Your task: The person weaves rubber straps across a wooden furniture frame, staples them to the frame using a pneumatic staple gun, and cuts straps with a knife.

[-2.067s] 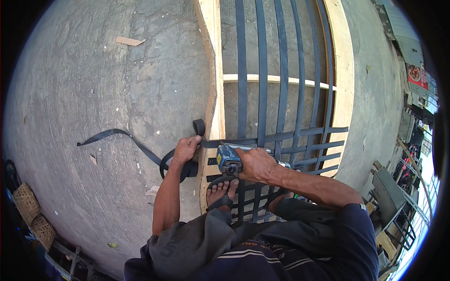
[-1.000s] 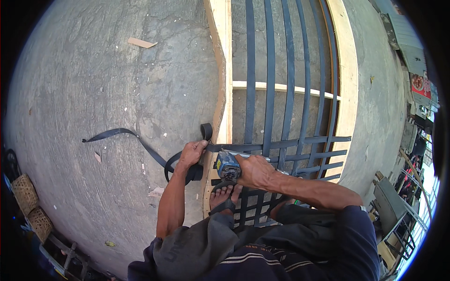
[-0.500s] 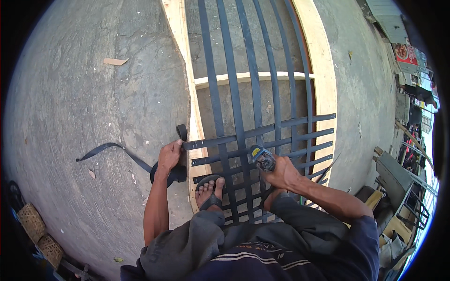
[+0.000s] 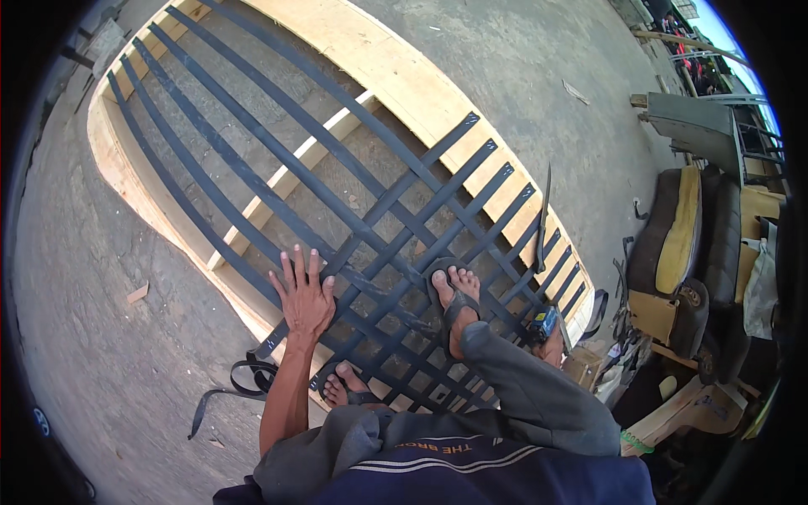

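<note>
My left hand [image 4: 305, 301] lies flat with fingers spread on the woven black webbing straps [image 4: 389, 202]. Beyond my right knee, my right hand [image 4: 551, 347] is closed round a blue and black staple gun [image 4: 543, 323], low over the near right end of the pale wooden frame [image 4: 417, 71]; my leg hides part of that hand. Strap ends lie fixed along the frame's right edge, with small shiny marks on them. A loose strap coil [image 4: 251, 375] rests on the floor beside my left forearm. My sandalled feet stand on the webbing and frame.
A wooden crossbar [image 4: 290, 178] spans the frame under the straps. A long dark pointed strip [image 4: 544, 220] lies across the right edge. Old seat cushions [image 4: 686, 244] and a pile of scrap stand at the right. A wood scrap [image 4: 138, 293] is on the concrete floor at left.
The view has turned, so the frame now slants up to the left. My left hand has let go of the strap end and spread on the webbing. My right hand moved right with the staple gun.
</note>
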Motion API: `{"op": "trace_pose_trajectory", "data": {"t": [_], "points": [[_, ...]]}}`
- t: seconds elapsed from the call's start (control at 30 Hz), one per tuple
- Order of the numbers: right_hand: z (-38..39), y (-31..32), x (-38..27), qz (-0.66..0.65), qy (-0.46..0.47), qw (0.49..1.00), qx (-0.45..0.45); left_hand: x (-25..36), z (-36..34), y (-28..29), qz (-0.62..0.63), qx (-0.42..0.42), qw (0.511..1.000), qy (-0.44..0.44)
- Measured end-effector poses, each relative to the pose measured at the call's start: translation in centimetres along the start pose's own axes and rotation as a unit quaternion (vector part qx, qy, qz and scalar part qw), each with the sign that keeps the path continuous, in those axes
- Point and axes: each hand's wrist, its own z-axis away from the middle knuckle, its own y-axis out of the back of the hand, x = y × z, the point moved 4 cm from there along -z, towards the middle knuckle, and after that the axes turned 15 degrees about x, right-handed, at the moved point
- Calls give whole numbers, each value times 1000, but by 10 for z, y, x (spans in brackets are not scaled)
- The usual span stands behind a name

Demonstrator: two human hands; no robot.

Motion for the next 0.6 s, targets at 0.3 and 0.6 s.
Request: {"op": "trace_pose_trajectory", "data": {"t": [0.3, 0.6], "points": [[-1, -9, 19, -13, 17, 999, -49, -36, 43, 21, -11, -35, 999, 29], [-119, 160, 170, 37, -115, 972, 202, 16, 12, 34, 68, 41, 987, 141]]}}
